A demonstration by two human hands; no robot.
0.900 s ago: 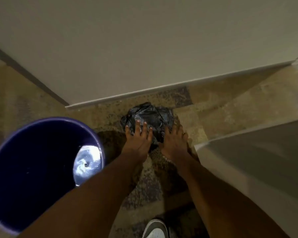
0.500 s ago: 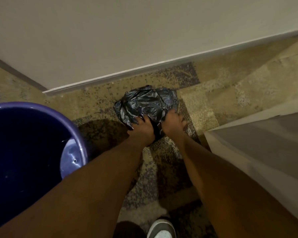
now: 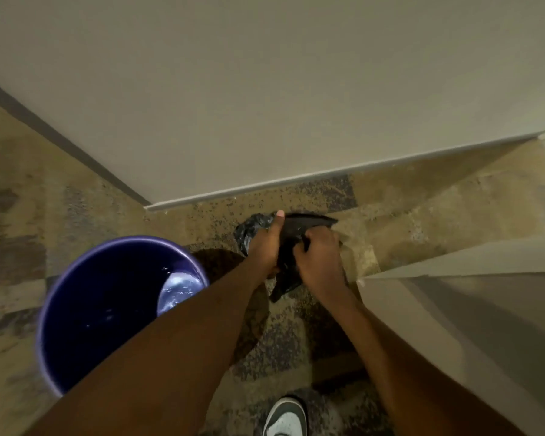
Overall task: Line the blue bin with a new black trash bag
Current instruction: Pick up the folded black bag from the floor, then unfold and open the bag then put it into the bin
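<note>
The black trash bag (image 3: 291,243) is bunched up and lifted off the carpet, a loose end hanging below my hands. My left hand (image 3: 265,247) grips its left side with the thumb pointing up. My right hand (image 3: 320,258) is closed on the bag's right side. The blue bin (image 3: 76,278) stands upright on the floor at the lower left, its inside bare with a bright reflection on the bottom. My left forearm crosses over the bin's right rim.
A pale wall with a baseboard (image 3: 296,179) runs behind the bag. A light-coloured slab or door edge (image 3: 453,294) juts in on the right. My grey and white shoe (image 3: 285,416) is on the patterned carpet below.
The bag lay crumpled on the carpet with both hands pressed on it. Both hands have since closed on it and raised it.
</note>
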